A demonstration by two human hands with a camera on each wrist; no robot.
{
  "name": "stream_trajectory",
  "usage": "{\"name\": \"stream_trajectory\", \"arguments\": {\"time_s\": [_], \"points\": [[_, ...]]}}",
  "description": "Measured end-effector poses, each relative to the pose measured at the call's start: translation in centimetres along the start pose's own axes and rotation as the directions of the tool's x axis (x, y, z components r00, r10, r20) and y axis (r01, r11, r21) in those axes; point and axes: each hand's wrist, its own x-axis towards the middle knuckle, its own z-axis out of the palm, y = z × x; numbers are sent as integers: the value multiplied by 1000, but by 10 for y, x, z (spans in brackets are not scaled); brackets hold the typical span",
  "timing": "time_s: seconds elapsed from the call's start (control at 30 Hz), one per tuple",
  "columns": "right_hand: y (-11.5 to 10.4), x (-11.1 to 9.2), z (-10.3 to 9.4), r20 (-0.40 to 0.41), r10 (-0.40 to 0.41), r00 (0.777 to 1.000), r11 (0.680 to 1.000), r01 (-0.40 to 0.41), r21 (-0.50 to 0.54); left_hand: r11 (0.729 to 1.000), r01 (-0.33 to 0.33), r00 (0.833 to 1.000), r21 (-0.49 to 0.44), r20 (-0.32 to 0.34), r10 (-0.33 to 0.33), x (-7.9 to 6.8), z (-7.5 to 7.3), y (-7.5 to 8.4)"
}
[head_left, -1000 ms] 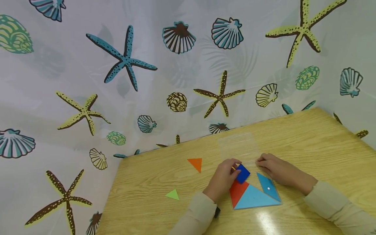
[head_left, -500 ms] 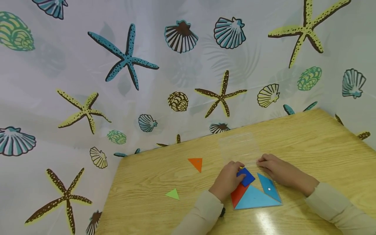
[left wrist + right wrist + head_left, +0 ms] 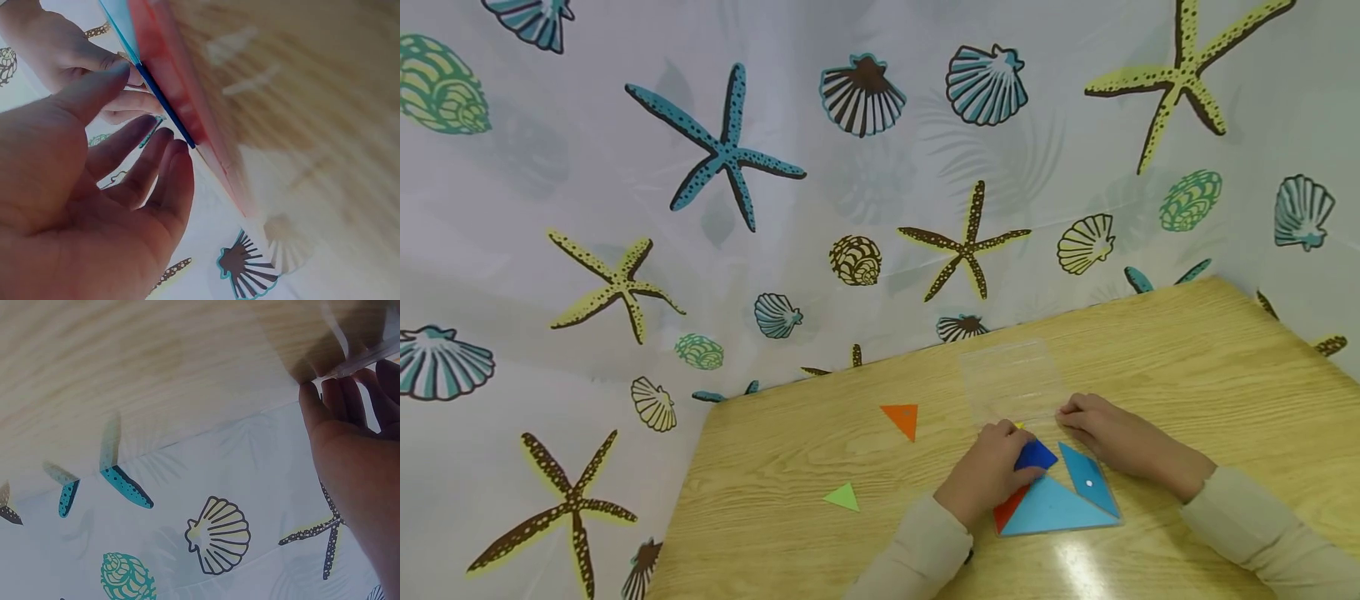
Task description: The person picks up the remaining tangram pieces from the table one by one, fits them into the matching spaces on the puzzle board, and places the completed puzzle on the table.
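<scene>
My left hand holds a dark blue square tile, low over a shallow clear tray. In the left wrist view the tile shows edge-on, with the thumb at one end and fingertips near the other. Beneath and beside it lie a red triangle, a large light blue triangle and a blue parallelogram with a white spot. A bit of yellow peeks out behind the left fingers. At the tray's far right corner, my right hand pinches the clear plastic edge.
Behind the tray a clear plastic lid lies flat on the wooden table. Off to the left are an orange triangle and a light green triangle. A curtain printed with starfish and shells hangs along the table's back edge.
The left hand has shifted right and slightly toward the person with the blue square tile, covering more of the red triangle. The right hand has stayed at the tray corner.
</scene>
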Motion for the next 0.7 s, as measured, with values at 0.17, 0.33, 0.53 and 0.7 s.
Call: {"name": "stream_trajectory", "arguments": {"time_s": [0.17, 0.33, 0.53, 0.7], "points": [[-1, 0, -1, 11, -2, 1000, 1000, 2, 4, 996, -40, 999, 84, 7, 39, -1, 2, 4], [-1, 1, 0, -14, -26, 1000, 1000, 25, -3, 991, -40, 999, 127, -22, 43, 0, 2, 10], [-1, 0, 0, -22, -32, 999, 999, 32, -7, 972, -43, 995, 231, -75, 62, 3, 4, 16], [-1, 0, 1, -30, -36, 999, 999, 36, -5, 958, -47, 992, 282, -97, 78, 5, 7, 18]]}}
